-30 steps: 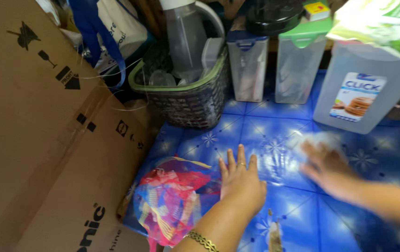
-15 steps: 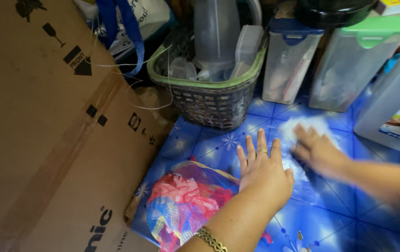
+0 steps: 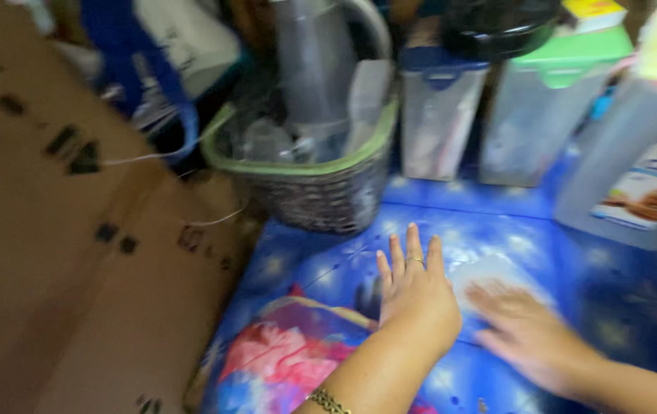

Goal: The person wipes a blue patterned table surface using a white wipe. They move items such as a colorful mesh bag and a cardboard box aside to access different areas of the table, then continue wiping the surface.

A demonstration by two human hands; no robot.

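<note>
the left hand (image 3: 414,295) is laid flat, fingers spread, on the blue cloth (image 3: 489,215), beside the mesh bag (image 3: 282,360). the right hand (image 3: 524,330) is pressed, fingers spread, on a pale rag (image 3: 489,270). the basket (image 3: 313,184) close ahead could be knocked by a wide sweep.

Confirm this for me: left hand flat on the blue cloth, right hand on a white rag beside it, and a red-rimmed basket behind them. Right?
Not quite. The head view shows the basket has a green rim, not red. The rest holds: the left hand lies flat on the blue cloth, and the right hand presses a white rag beside it.
</note>
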